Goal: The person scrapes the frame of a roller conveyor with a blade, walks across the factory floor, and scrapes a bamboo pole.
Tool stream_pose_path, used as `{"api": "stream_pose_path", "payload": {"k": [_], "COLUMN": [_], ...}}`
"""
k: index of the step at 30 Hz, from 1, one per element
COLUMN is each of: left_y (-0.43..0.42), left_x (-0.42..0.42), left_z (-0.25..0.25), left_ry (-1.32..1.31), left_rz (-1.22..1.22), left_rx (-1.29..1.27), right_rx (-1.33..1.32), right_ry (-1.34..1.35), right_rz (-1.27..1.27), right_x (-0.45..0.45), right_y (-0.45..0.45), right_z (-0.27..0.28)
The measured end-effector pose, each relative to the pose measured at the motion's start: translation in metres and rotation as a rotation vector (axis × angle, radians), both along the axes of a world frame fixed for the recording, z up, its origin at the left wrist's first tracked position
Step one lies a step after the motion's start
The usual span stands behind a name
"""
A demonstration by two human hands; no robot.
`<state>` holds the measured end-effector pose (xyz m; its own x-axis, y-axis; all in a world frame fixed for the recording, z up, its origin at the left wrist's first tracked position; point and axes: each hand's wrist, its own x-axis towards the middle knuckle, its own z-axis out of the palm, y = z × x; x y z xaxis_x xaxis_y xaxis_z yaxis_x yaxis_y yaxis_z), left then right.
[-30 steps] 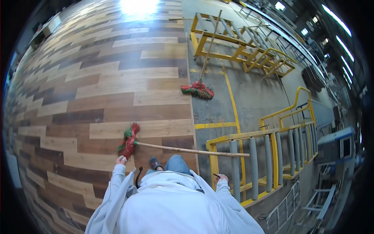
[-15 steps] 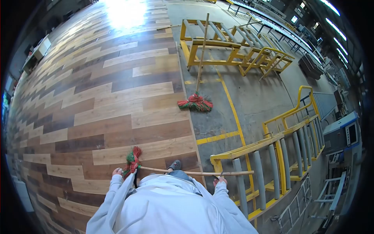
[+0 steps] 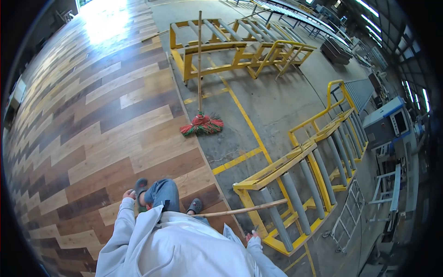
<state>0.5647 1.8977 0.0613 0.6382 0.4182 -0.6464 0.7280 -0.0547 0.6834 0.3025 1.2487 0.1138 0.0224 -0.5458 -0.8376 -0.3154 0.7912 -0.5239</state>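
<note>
My left hand is low at my left side, above the wood-look floor, with its fingers curled. Whether it holds something small I cannot make out. On the other side, my right hand hangs beside the yellow roller frame, fingers bent around a thin dark thing too small to name. A broom's wooden handle runs from behind my jacket to the frame's rollers, apart from my right hand. My clothing and leg hide most of its bristle head.
A second broom with red and green bristles stands against another yellow roller frame. Yellow lines mark the concrete. A grey machine cabinet and a metal ladder-like rack are at the right.
My body has stepped forward, and a leg and both shoes now show. The near broom's head has slipped mostly out of sight. My right hand is now lower, away from its handle.
</note>
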Motion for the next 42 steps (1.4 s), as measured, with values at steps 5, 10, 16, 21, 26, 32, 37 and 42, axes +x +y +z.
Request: {"api": "stream_pose_path", "payload": {"k": [5, 10, 16, 21, 26, 32, 37, 42], "left_y": [-0.025, -0.017, 0.038, 0.075, 0.086, 0.076, 0.086, 0.075], "left_x": [0.075, 0.149, 0.263, 0.331, 0.319, 0.273, 0.315, 0.351], "left_z": [-0.019, -0.031, -0.033, 0.004, -0.001, -0.037, -0.065, -0.031], "left_ry": [-0.016, 0.219, 0.137, -0.011, 0.014, 0.418, 0.18, -0.181], "left_rz": [-0.295, -0.401, -0.338, -0.259, -0.135, -0.118, 0.212, -0.093], "left_rx": [-0.144, -0.275, -0.086, -0.021, -0.103, -0.207, -0.2, 0.164], "right_rx": [0.061, -0.092, -0.189, -0.203, -0.184, -0.19, 0.152, 0.057], "right_ry": [0.105, 0.035, -0.076, -0.147, -0.178, -0.172, -0.402, -0.386], "right_rz": [0.057, -0.174, -0.054, -0.114, -0.074, -0.182, -0.014, 0.086], "right_x": [-0.018, 0.047, 0.155, 0.286, 0.321, 0.266, 0.193, 0.294], "right_y": [0.054, 0.13, 0.133, 0.126, 0.133, 0.16, 0.144, 0.109], "right_z": [-0.008, 0.012, 0.027, 0.06, 0.065, 0.048, -0.041, -0.027]}}
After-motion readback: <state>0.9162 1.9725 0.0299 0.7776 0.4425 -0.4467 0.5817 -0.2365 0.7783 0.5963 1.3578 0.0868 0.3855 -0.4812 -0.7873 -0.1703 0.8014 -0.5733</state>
